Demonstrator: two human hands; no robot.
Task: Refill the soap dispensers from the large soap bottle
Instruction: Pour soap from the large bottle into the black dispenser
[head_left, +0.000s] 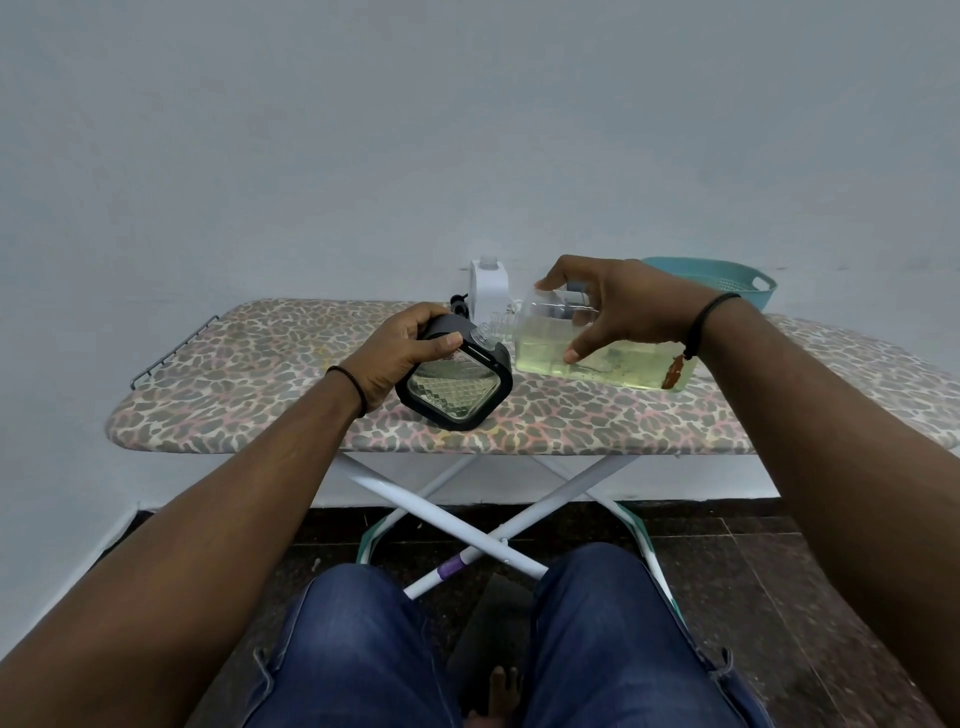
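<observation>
My left hand (402, 345) grips a black-framed soap dispenser (456, 384) with patterned clear glass, tilted so its open threaded neck points right. My right hand (618, 306) holds the large clear soap bottle (613, 358), tipped on its side with yellow-green soap inside; its neck meets the dispenser's neck at about the middle of the board. A white soap dispenser (488, 288) with an open neck stands behind them, near the wall. A black pump head (460, 304) lies beside it, partly hidden by my left hand.
All of it is on an ironing board (249, 374) with a leopard-print cover and white crossed legs, against a pale wall. A teal basket (727, 283) sits at the back right. My knees in blue jeans are below the board.
</observation>
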